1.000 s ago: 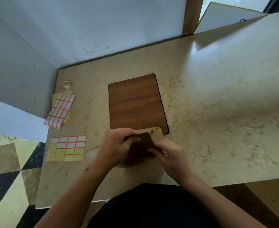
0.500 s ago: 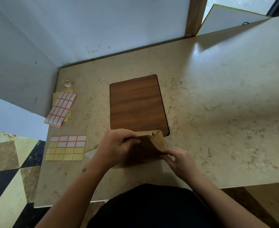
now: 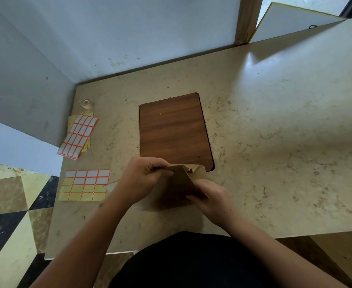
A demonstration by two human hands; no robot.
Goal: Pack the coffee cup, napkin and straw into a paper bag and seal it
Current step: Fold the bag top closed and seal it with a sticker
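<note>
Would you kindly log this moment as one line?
step: opening bag | left hand: grips paper bag top | right hand: pinches bag's near edge | cup, napkin, straw: unseen

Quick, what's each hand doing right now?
Left hand: fingers closed on the top edge of the paper bag.
Right hand: fingers closed, pinching the bag's lower side.

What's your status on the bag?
Left hand and right hand both gripping paper bag, flat. No cup, napkin or straw in sight. Nothing in the way.
</note>
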